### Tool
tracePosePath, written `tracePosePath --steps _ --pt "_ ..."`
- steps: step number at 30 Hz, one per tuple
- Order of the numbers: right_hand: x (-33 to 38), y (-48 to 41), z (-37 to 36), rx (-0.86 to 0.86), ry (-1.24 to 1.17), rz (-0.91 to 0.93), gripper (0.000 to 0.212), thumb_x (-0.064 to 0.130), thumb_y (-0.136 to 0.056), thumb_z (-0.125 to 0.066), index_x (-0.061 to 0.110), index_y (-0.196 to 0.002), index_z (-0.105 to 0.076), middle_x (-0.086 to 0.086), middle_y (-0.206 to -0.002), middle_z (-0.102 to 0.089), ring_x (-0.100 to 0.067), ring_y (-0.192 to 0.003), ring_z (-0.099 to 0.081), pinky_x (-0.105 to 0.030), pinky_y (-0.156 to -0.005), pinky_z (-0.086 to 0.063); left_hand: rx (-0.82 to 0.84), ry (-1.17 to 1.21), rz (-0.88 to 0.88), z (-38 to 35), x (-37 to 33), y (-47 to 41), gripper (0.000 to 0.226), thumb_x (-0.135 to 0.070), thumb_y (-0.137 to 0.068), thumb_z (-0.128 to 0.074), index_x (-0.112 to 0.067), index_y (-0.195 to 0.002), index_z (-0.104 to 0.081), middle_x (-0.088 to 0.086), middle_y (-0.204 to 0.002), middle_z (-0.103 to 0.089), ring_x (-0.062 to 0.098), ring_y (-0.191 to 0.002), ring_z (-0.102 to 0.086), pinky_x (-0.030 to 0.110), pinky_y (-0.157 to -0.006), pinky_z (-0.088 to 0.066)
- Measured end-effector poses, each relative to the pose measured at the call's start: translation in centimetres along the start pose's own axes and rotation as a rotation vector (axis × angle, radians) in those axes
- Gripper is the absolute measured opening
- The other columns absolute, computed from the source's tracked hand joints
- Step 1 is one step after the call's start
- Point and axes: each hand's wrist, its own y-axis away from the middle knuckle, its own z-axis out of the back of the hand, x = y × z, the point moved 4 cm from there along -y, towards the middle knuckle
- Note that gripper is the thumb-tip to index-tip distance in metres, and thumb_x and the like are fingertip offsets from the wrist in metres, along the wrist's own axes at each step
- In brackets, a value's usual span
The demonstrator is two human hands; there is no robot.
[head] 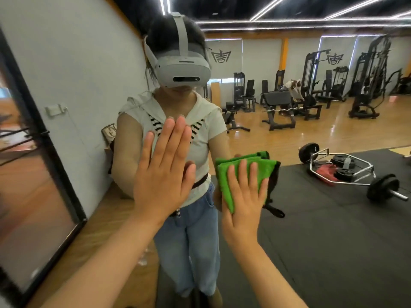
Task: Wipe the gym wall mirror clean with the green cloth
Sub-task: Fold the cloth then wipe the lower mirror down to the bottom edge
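Note:
The gym wall mirror (322,230) fills nearly the whole view and reflects a person wearing a headset. My left hand (163,167) lies flat on the glass at centre left, fingers straight and pointing up. My right hand (243,201) presses the folded green cloth (242,167) flat against the mirror at centre right, fingers straight over the cloth. The cloth's top and left edges stick out beyond my fingers.
The mirror's black frame (55,165) runs down the left side. Reflected in the glass are a trap bar with weight plates (347,172) on black floor mats, weight machines and benches (280,107) on a wooden floor, and a white wall.

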Motion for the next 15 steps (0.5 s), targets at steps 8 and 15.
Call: tracePosePath --steps 8,15 --pt "-5.0 0.1 2.8 0.153 0.156 0.303 0.067 0.019 -0.093 -0.044 0.030 -0.156 -0.024 0.017 -0.166 -0.008 -0.008 -0.153 -0.011 -0.037 -0.124 -0.001 0.008 0.015 0.013 0.1 0.0 0.0 0.066 -0.029 -0.102 -0.038 -0.005 -0.157 -0.012 0.006 -0.164 -0.013 0.018 -0.155 0.000 0.042 -0.126 -0.003" --pt "-1.9 2.1 0.3 0.089 0.071 0.174 0.079 0.017 -0.090 -0.046 0.030 -0.160 -0.012 0.010 -0.167 -0.003 -0.016 -0.154 -0.006 -0.042 -0.124 0.004 0.057 -0.009 0.016 0.1 0.0 0.1 0.067 -0.031 -0.102 -0.037 -0.005 -0.158 -0.011 0.004 -0.167 0.000 0.018 -0.155 0.003 0.041 -0.126 -0.001"
